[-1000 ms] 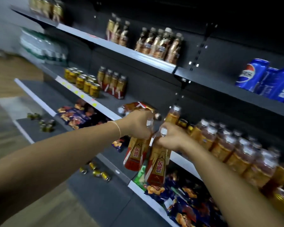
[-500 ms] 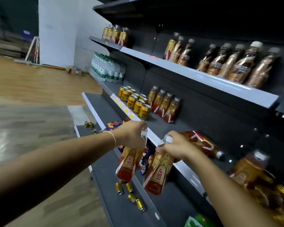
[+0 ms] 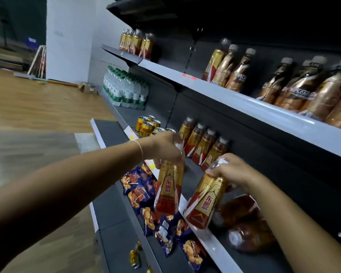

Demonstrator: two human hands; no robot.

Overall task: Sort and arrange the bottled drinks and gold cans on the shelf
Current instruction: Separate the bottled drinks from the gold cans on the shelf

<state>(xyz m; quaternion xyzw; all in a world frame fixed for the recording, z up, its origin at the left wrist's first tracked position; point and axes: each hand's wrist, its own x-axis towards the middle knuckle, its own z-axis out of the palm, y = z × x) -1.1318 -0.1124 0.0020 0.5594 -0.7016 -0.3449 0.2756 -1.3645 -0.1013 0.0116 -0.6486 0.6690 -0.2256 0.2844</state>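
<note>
Grip: left hand (image 3: 165, 148) clamped round neck of gold-and-red plastic bottle (image 3: 168, 192); right hand (image 3: 230, 172) clamped round top of second matching bottle (image 3: 205, 203). Both hang at front edge of grey metal shelf (image 3: 193, 174). Suggest: stand them upright beside the four-bottle row (image 3: 203, 142), clear of gold cans (image 3: 146, 125).

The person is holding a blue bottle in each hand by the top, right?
Not blue. In the head view the left hand holds the left bottle and the right hand the right bottle by their tops; both are gold and red.
</note>
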